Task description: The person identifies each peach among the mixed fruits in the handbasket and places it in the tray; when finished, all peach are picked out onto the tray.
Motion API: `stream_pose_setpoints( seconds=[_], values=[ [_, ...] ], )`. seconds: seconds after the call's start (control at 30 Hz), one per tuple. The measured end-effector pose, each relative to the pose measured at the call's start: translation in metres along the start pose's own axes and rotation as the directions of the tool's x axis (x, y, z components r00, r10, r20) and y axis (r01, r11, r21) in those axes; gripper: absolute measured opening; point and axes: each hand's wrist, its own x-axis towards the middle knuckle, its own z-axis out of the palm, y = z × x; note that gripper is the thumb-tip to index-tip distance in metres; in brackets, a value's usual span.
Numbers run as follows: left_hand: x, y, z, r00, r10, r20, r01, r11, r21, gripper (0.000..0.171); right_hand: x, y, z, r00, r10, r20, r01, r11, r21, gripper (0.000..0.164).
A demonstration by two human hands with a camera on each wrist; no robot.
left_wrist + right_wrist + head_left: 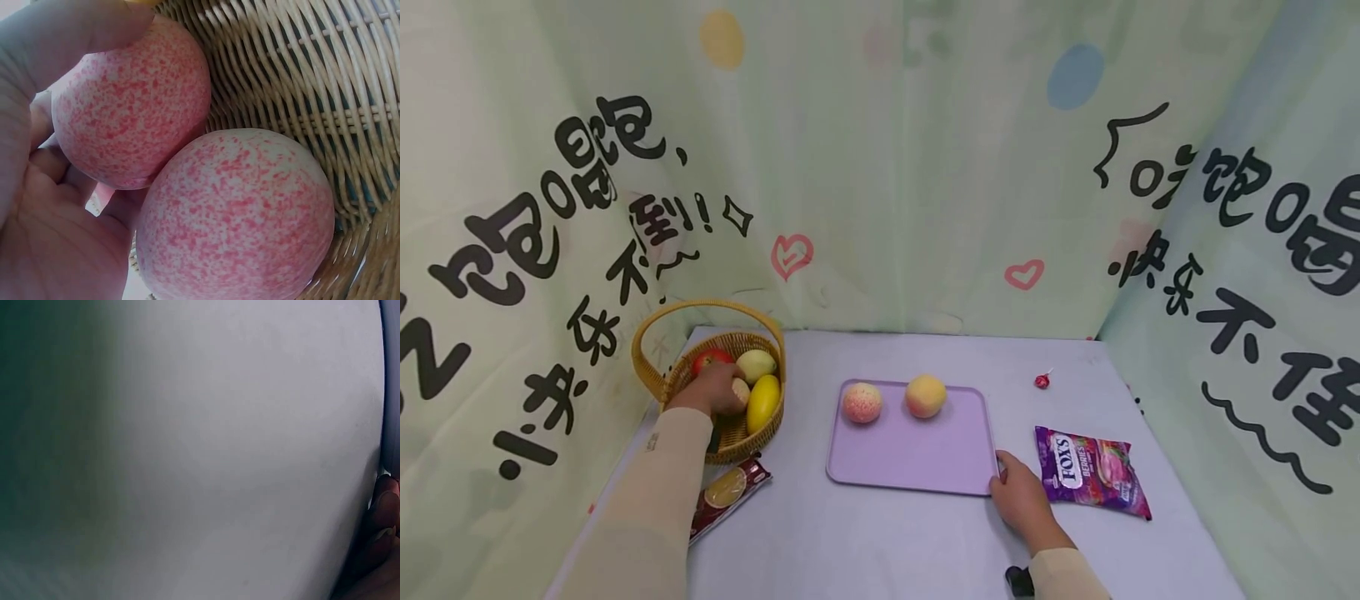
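Observation:
Inside the wicker basket (730,454) at the left, my left hand (707,390) has its thumb and fingers around a pink-speckled peach (134,103). A second speckled peach (237,219) sits against it in the left wrist view. A red fruit (712,359), a pale green fruit (756,366) and a yellow fruit (763,403) lie about the hand. My right hand (1021,498) grips the right edge of the purple tray (910,462). On that tray are a speckled peach (862,402) and a yellow-orange peach (925,396).
Right of the tray lies a purple FOX'S candy bag (1092,471), with a small red wrapped candy (1042,381) behind it. A brown snack packet (730,493) lies in front of the basket, partly behind the left sleeve. A printed curtain (910,283) borders the white table (850,542).

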Motion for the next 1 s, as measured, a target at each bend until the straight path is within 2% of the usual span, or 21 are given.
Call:
stream_pose_setpoints(
  seconds=[0.23, 0.47, 0.73, 1.0],
  values=[
    [-0.006, -0.002, 0.001, 1.0, -0.012, 0.0, 0.012, 0.997, -0.081, 0.062, -0.001, -0.001, 0.0, 1.0, 0.002, 0.008, -0.002, 1.0, 0.001, 0.056],
    [-0.006, -0.003, -0.002, 0.997, -0.07, 0.026, 0.073, 0.982, -0.171, 0.066, -0.002, -0.003, 0.0, 1.0, 0.003, 0.006, -0.003, 1.0, -0.002, 0.057],
    [-0.005, -0.005, -0.004, 0.999, -0.035, 0.012, 0.036, 0.988, -0.148, 0.068, 0.001, -0.002, 0.001, 1.0, -0.01, -0.007, 0.01, 1.0, -0.007, 0.056],
    [-0.011, -0.001, -0.008, 1.0, 0.018, -0.021, -0.02, 0.995, -0.097, 0.071, 0.0, 0.001, 0.001, 1.0, -0.02, -0.016, 0.02, 1.0, -0.011, 0.056]
  ],
)
